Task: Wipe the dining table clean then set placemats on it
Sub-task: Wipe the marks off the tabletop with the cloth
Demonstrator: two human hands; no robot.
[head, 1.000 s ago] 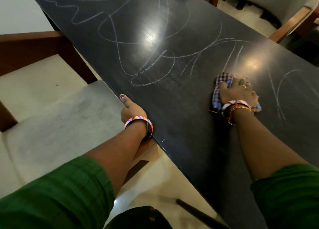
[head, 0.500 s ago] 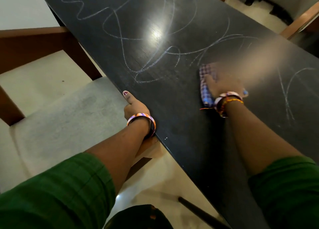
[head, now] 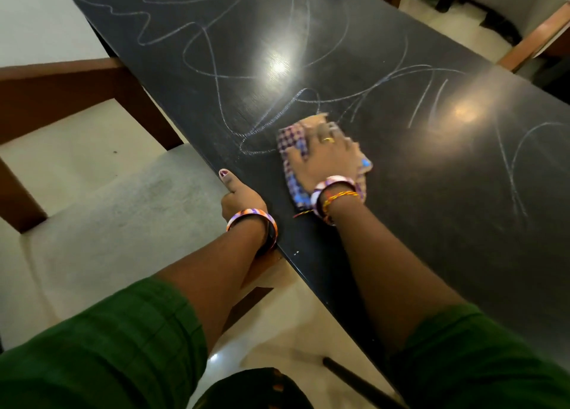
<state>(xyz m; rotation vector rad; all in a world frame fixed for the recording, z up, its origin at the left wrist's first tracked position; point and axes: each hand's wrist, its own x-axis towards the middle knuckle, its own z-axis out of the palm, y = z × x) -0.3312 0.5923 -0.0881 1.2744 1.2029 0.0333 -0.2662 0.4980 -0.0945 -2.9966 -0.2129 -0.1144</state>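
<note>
Wiping a black dining table (head: pixel 401 192) scrawled with white chalk lines, the right hand (head: pixel 324 158) has slid left from a second ago, toward the left hand (head: pixel 242 197), which still grips the table's near edge, thumb on top. The checked purple-and-white cloth (head: pixel 294 140) lies flat under the right hand's fingers (head: pixel 331 132), showing around them; motion blur hides their spread.
</note>
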